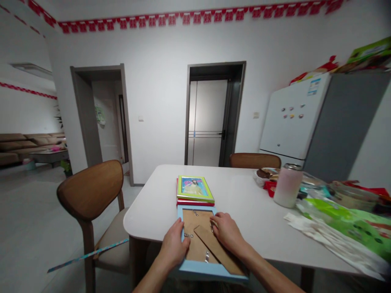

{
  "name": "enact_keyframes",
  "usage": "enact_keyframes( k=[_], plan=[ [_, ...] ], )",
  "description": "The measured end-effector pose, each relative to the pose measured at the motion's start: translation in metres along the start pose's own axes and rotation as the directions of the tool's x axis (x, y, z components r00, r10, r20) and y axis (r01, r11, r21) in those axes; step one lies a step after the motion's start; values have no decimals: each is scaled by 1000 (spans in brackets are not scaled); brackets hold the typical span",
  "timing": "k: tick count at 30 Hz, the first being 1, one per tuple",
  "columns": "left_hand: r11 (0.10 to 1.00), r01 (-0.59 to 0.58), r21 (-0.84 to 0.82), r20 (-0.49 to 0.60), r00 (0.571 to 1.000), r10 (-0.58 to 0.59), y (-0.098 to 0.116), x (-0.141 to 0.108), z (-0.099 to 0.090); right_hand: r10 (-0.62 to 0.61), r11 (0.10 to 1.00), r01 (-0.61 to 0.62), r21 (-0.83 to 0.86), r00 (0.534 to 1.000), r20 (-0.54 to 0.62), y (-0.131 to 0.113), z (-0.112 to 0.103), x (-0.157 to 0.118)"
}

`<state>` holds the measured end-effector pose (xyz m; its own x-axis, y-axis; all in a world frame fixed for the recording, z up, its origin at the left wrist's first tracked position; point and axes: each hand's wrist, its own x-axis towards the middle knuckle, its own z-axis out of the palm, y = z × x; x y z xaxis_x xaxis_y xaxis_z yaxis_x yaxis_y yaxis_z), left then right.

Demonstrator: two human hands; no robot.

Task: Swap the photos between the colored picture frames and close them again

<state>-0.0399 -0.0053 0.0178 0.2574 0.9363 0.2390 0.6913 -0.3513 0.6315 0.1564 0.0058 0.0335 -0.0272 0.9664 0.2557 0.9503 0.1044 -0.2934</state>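
A light blue picture frame [210, 268] lies back side up at the table's front edge, showing its brown backing board, metal clips and a slanted stand leg. My left hand [175, 243] grips its left side, thumb over the edge onto the backing near a clip. At the upper right side, the bent fingers of my right hand [225, 230] press close to another metal clip; the fingertips are partly hidden. Just beyond the blue frame, a green frame [195, 189] with a picture of a figure in a yellow dress rests on a red frame [195, 202].
On the right of the white table [238, 191] stand a pink-white bottle [288, 186], a green package [351, 224], white gloves [330, 240] and containers. Wooden chairs are at the left [94, 187] and far side [255, 160]. A patterned strip [88, 255] crosses the left chair.
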Motion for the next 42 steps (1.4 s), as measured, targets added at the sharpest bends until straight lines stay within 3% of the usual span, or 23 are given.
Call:
enact_keyframes(
  k=[4, 9, 18, 23, 30, 35, 40, 42],
  plan=[
    [1000, -18, 5, -16, 1000, 18, -2, 1, 2, -60, 998, 61, 14, 998, -18, -19, 16, 24],
    [1000, -18, 19, -15, 1000, 18, -5, 2, 5, 12, 1000, -11, 17, 999, -34, -31, 34, 50],
    [1000, -10, 3, -18, 1000, 10, -7, 4, 7, 65, 997, -64, 38, 997, -35, -25, 39, 52],
    [1000, -17, 3, -19, 1000, 17, -6, 4, 6, -13, 995, 17, 94, 999, -42, -27, 28, 43],
    [1000, -10, -17, -14, 1000, 9, -7, 2, 6, -252, 952, 244, 187, 968, 19, -46, 15, 1],
    [1000, -8, -16, -6, 1000, 8, -4, 2, 3, -153, 976, 154, 153, 988, -19, -61, 19, -2],
    [1000, -13, -22, -7, 1000, 13, -3, 3, 2, -225, 947, 218, 237, 974, -1, -46, 4, -2],
    [999, -20, -34, -11, 1000, 20, -4, 3, 2, -297, 916, 262, 302, 952, 74, -33, -9, -10]
  ],
)
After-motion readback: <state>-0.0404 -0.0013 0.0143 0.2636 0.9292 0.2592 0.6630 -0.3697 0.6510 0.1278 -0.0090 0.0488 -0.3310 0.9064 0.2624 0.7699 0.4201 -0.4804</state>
